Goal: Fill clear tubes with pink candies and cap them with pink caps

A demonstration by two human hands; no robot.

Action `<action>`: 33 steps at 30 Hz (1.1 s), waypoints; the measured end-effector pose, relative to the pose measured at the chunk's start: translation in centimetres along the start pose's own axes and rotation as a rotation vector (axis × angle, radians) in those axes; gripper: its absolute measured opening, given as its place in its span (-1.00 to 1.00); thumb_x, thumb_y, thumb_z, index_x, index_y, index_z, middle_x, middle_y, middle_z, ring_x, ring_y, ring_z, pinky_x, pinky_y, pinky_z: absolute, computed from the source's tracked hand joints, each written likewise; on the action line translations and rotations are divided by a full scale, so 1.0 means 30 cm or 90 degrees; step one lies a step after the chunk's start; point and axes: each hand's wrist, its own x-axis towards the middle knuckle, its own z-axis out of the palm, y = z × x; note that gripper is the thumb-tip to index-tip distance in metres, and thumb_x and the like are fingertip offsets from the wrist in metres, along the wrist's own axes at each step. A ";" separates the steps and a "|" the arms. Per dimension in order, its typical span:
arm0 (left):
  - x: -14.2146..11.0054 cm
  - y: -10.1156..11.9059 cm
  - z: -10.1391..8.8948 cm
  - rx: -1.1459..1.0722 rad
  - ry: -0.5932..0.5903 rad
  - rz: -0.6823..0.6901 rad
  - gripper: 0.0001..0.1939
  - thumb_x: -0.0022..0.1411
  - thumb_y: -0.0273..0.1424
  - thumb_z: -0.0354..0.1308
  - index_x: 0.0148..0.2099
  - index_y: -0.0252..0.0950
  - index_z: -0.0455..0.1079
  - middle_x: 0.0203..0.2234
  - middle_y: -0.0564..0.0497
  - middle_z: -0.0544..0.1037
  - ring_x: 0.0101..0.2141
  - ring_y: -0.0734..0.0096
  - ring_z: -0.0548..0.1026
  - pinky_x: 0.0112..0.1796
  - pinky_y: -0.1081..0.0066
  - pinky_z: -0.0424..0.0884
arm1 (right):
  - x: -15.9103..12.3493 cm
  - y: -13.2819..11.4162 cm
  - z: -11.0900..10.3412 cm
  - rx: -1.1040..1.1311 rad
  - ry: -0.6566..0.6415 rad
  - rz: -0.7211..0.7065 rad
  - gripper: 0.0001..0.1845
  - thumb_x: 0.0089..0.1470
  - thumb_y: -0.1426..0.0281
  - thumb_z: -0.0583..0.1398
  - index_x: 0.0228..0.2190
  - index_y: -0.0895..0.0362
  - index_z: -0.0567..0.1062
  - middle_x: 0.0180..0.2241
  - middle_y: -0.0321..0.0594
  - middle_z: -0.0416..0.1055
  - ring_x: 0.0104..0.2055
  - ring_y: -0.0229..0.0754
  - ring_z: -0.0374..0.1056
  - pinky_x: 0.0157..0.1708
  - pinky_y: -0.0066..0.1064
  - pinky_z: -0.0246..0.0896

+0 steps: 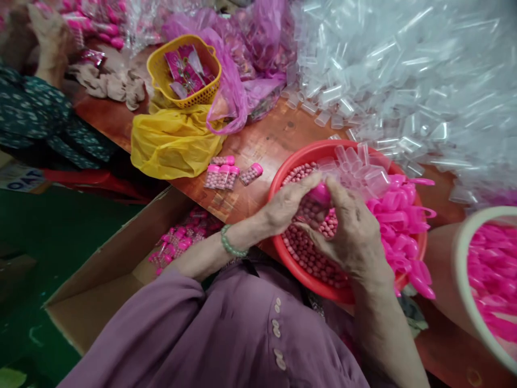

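Over a red basin (278, 188) my two hands hold one small clear bottle (313, 210) of pink beads with a bright pink cap (320, 194). My left hand (285, 207) grips it from the left, thumb and fingers around its side. Fingers of my right hand (355, 231) close on the cap end from the right. Below them the basin holds dusty-pink beads (311, 258), clear plastic tubes (359, 167) and a heap of bright pink plastic caps (398, 226). Several filled bottles (220, 177) with pink caps lie on the table to the left.
A huge pile of clear tubes (404, 81) covers the table's far right. A white bucket (462, 269) of pink pieces stands at right. A cardboard box (109, 280) holds filled bottles. Beyond are a yellow basket (155, 67), a yellow bag (173, 140) and a co-worker's hand (50, 40).
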 end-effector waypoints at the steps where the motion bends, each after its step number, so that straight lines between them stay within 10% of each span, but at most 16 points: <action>1: -0.018 0.033 -0.016 0.060 -0.044 0.032 -0.52 0.38 -0.02 -0.02 -0.38 -0.27 0.41 -0.60 0.04 0.47 -0.58 0.46 0.41 -0.46 0.38 0.40 | 0.000 0.001 -0.021 0.035 -0.007 0.023 -0.12 0.21 0.24 0.24 0.41 0.16 0.01 0.12 0.12 0.46 -0.01 0.10 0.49 -0.07 -0.09 0.45; 3: -0.047 0.100 -0.070 0.183 -0.038 0.165 -0.47 0.31 0.11 0.06 -0.41 -0.25 0.40 -0.60 0.03 0.48 -0.59 0.47 0.42 -0.52 0.40 0.34 | -0.009 0.008 -0.066 0.065 -0.005 0.075 -0.20 0.20 0.29 0.27 0.37 0.09 0.13 0.08 0.04 0.49 -0.03 0.06 0.50 -0.04 -0.11 0.45; 7: -0.035 0.159 -0.262 0.544 0.271 0.370 -0.45 0.36 0.14 -0.03 -0.39 -0.21 0.36 -0.58 0.06 0.43 -0.55 0.48 0.38 -0.46 0.38 0.31 | -0.054 0.028 -0.130 0.018 0.009 0.135 -0.59 0.23 0.41 0.26 0.11 0.05 0.46 -0.12 -0.13 0.59 -0.12 -0.06 0.52 -0.07 -0.23 0.45; 13: 0.043 0.077 -0.499 1.064 0.393 0.260 -0.57 0.40 -0.08 -0.08 -0.40 -0.23 0.32 -0.55 -0.02 0.37 -0.37 0.22 0.45 -0.24 0.22 0.35 | -0.041 0.015 -0.091 -0.024 -0.186 0.098 -0.81 0.28 0.49 0.15 -0.11 0.18 0.53 -0.21 -0.09 0.58 -0.16 -0.04 0.45 -0.11 -0.20 0.36; 20: 0.054 0.037 -0.507 1.188 0.344 0.311 -0.68 0.42 -0.18 -0.06 -0.22 -0.26 0.41 -0.27 -0.19 0.55 -0.15 0.06 0.48 -0.04 0.10 0.36 | 0.035 -0.014 0.037 -0.034 -0.473 0.073 -0.69 0.25 0.62 0.03 -0.14 0.22 0.53 -0.17 -0.01 0.53 -0.08 0.05 0.34 -0.03 -0.10 0.18; 28: -0.059 0.028 -0.483 1.131 0.375 0.427 -0.69 0.42 -0.25 -0.03 -0.05 -0.30 0.47 -0.04 -0.21 0.60 0.08 0.06 0.49 0.17 0.00 0.31 | -0.043 0.052 0.040 0.030 -0.268 0.117 -0.74 0.31 0.50 0.05 -0.13 0.19 0.53 -0.26 -0.08 0.54 -0.24 -0.07 0.46 -0.17 -0.26 0.33; 33: -0.110 -0.034 -0.550 1.213 0.485 0.198 -0.36 0.33 -0.03 0.08 0.28 -0.34 0.35 0.34 -0.42 0.26 0.35 -0.48 0.13 0.18 -0.51 0.07 | -0.055 0.062 0.030 0.041 -0.186 0.129 -0.75 0.36 0.39 0.05 -0.21 0.15 0.52 -0.32 -0.14 0.60 -0.39 -0.11 0.54 -0.40 -0.32 0.41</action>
